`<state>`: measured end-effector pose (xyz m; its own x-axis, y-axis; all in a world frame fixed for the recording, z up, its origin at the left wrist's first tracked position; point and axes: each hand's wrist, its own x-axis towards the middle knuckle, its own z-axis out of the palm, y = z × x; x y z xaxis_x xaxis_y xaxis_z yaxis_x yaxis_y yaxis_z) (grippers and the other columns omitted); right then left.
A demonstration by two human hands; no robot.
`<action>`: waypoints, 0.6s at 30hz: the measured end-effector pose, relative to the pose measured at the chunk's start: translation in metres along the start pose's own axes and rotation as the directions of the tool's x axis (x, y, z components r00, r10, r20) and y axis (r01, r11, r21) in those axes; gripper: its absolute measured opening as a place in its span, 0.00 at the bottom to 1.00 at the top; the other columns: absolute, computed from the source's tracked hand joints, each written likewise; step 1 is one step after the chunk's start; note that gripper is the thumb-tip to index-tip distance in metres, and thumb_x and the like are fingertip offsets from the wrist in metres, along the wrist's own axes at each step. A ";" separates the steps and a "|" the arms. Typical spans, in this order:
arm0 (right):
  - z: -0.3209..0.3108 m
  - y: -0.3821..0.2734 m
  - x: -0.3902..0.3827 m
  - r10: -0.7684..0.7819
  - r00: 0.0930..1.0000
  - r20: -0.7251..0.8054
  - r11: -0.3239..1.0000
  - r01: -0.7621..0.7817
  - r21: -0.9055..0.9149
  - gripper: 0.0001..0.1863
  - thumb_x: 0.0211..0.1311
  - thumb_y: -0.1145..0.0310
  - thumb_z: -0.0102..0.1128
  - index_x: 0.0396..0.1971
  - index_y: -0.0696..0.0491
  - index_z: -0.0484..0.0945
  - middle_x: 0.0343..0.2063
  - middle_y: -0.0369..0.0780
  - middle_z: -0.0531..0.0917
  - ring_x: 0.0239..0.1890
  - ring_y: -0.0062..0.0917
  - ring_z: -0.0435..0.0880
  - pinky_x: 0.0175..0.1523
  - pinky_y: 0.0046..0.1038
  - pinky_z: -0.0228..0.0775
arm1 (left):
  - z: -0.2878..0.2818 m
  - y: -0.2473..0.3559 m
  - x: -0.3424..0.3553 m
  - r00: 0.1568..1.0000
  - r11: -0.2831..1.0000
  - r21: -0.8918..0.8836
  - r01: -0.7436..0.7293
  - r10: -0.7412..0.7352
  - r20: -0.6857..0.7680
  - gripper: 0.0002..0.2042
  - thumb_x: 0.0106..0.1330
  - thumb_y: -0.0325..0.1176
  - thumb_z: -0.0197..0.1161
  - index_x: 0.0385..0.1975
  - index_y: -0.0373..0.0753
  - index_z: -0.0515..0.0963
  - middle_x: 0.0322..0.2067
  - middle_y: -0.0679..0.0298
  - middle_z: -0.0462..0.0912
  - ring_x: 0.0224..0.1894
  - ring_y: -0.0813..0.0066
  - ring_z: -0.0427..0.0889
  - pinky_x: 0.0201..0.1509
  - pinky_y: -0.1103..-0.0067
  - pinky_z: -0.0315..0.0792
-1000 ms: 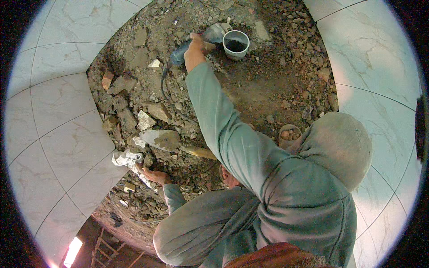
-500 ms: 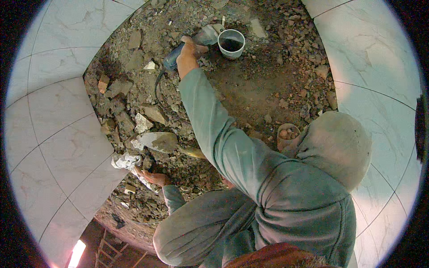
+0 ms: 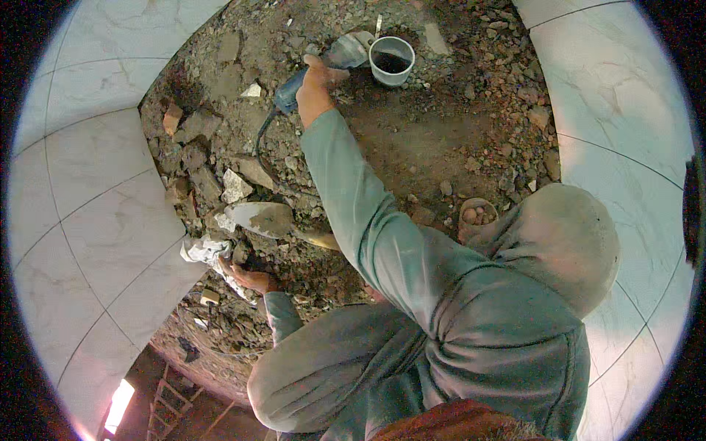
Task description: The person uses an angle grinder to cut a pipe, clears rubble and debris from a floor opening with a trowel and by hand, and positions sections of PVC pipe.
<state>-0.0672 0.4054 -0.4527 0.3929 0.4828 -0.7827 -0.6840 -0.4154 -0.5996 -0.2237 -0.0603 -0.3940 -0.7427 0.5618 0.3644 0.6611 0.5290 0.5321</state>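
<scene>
My right hand reaches far forward and is wrapped round the blue body of a corded power tool. The tool's grey front end points toward a white plastic tub with something dark inside. My left hand, partly hidden, is at a crumpled white sheet or bag on the left; its fingers appear closed on it. Just beyond that hand lies a trowel, its blade smeared with dirt and its yellowish handle toward my right arm.
Broken rubble and loose soil cover the ground. A small container of round, pebble-like pieces stands by my right knee. Pale tiled surfaces flank both sides. A black cord trails from the tool. A ladder-like frame shows lower left.
The view has shifted slightly, so the ground and things appear a little higher. Both hands keep nearly the same places, the right on the power tool and the left at the white sheet.
</scene>
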 end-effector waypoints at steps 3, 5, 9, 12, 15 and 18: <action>-0.001 0.002 -0.005 -0.010 1.000 0.013 0.999 0.010 -0.034 0.33 0.47 0.76 0.69 0.57 0.48 0.67 0.55 0.44 0.75 0.55 0.36 0.76 0.62 0.40 0.67 | -0.006 -0.023 0.001 0.994 0.992 0.059 -0.110 0.111 -0.011 0.31 0.77 0.47 0.34 0.66 0.26 0.65 0.67 0.42 0.66 0.70 0.47 0.63 0.74 0.60 0.55; -0.004 0.003 -0.006 -0.034 0.999 0.024 0.997 0.035 -0.063 0.33 0.48 0.76 0.69 0.57 0.47 0.68 0.55 0.44 0.75 0.55 0.36 0.76 0.62 0.40 0.67 | -0.008 -0.033 -0.002 0.960 0.955 0.106 -0.276 0.279 -0.020 0.31 0.76 0.48 0.34 0.65 0.26 0.65 0.66 0.42 0.66 0.70 0.47 0.64 0.74 0.60 0.55; -0.010 0.010 -0.007 -0.092 0.993 0.074 0.984 0.102 -0.148 0.33 0.48 0.75 0.69 0.57 0.47 0.68 0.55 0.44 0.75 0.55 0.36 0.76 0.62 0.40 0.67 | -0.011 -0.029 -0.004 1.000 0.999 -0.042 -0.026 0.025 -0.006 0.31 0.76 0.49 0.36 0.67 0.29 0.65 0.68 0.47 0.65 0.70 0.52 0.63 0.74 0.62 0.54; -0.018 0.013 0.006 -0.184 0.975 0.126 0.945 0.211 -0.250 0.33 0.48 0.75 0.69 0.57 0.46 0.69 0.55 0.43 0.76 0.55 0.36 0.76 0.62 0.40 0.66 | -0.001 -0.013 -0.005 0.999 0.993 -0.102 -0.053 0.053 0.000 0.31 0.76 0.48 0.36 0.67 0.29 0.64 0.68 0.46 0.65 0.70 0.51 0.63 0.75 0.62 0.53; -0.022 0.014 0.009 -0.305 0.930 0.205 0.842 0.364 -0.397 0.32 0.48 0.75 0.68 0.57 0.46 0.70 0.55 0.43 0.76 0.56 0.35 0.76 0.62 0.39 0.66 | -0.003 -0.009 0.001 0.995 0.993 -0.060 -0.099 0.098 -0.008 0.31 0.77 0.48 0.33 0.66 0.27 0.63 0.67 0.45 0.66 0.70 0.49 0.62 0.75 0.60 0.52; -0.030 0.015 0.020 -0.425 0.849 0.315 0.633 0.527 -0.567 0.32 0.49 0.75 0.68 0.57 0.45 0.70 0.55 0.43 0.76 0.56 0.35 0.76 0.62 0.39 0.66 | -0.001 0.014 0.001 1.000 0.999 -0.043 -0.006 0.007 0.007 0.29 0.77 0.44 0.34 0.64 0.24 0.66 0.67 0.43 0.66 0.70 0.48 0.62 0.75 0.60 0.52</action>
<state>-0.0516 0.3859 -0.4827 0.4305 0.8289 -0.3573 0.1225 -0.4458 -0.8867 -0.2154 -0.0529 -0.3859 -0.7376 0.5696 0.3626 0.6606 0.4974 0.5623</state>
